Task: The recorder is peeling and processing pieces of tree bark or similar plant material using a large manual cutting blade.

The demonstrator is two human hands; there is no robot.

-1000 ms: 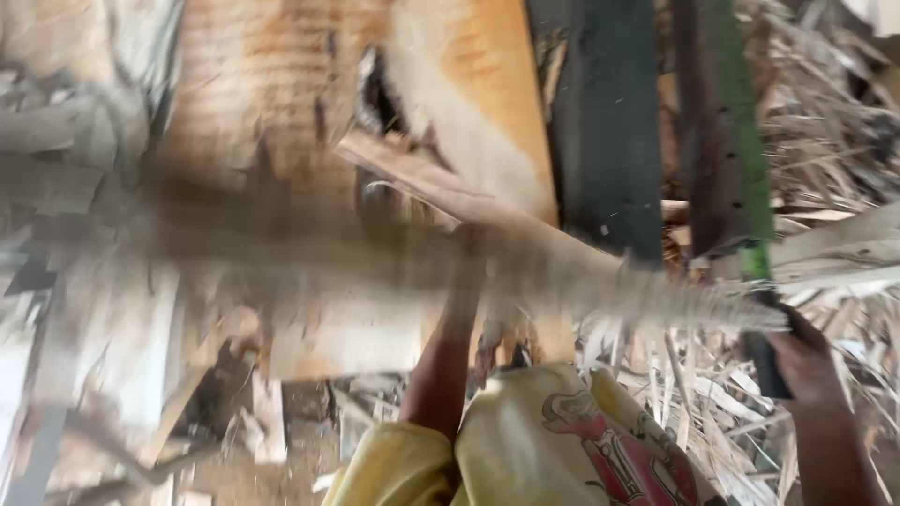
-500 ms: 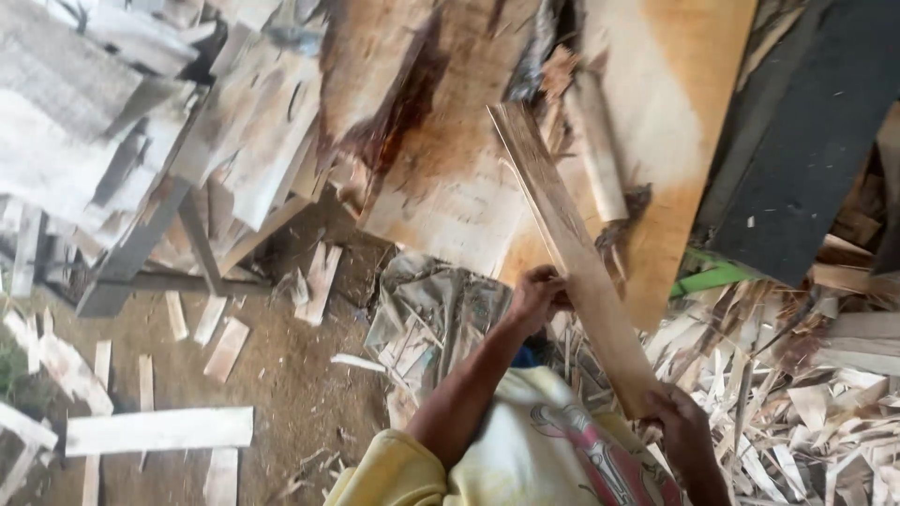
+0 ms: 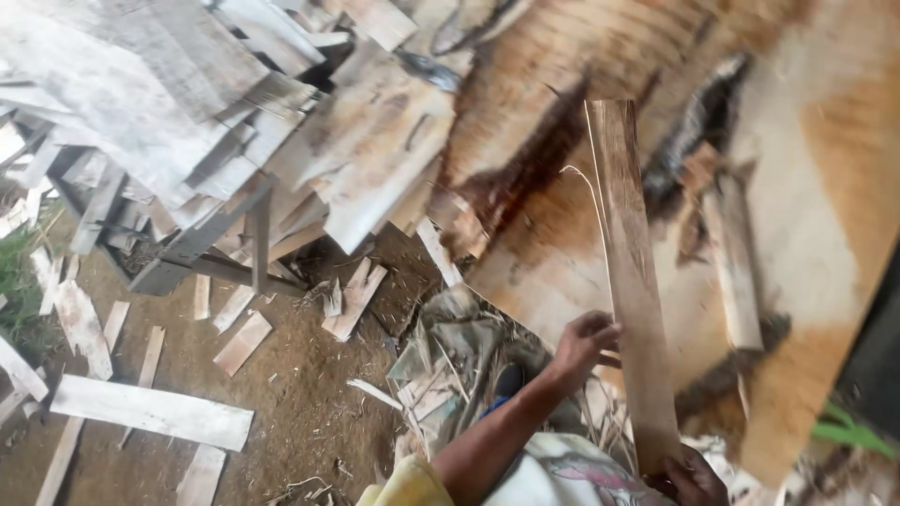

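A long thin strip of brown wood veneer stands upright in front of me. My left hand grips its left edge about halfway up. My right hand holds the strip's bottom end at the lower edge of the view. Behind the strip lies a large orange-brown veneer sheet with dark stains. My yellow patterned sleeve shows at the bottom.
A heap of grey weathered veneer sheets rests on a dark frame at upper left. Short offcuts are scattered over the dirt ground. Crumpled scraps lie near my left arm. Grass borders the left side.
The view has shifted left and closer. The strip now stands more upright, and my left hand has moved up along its edge.
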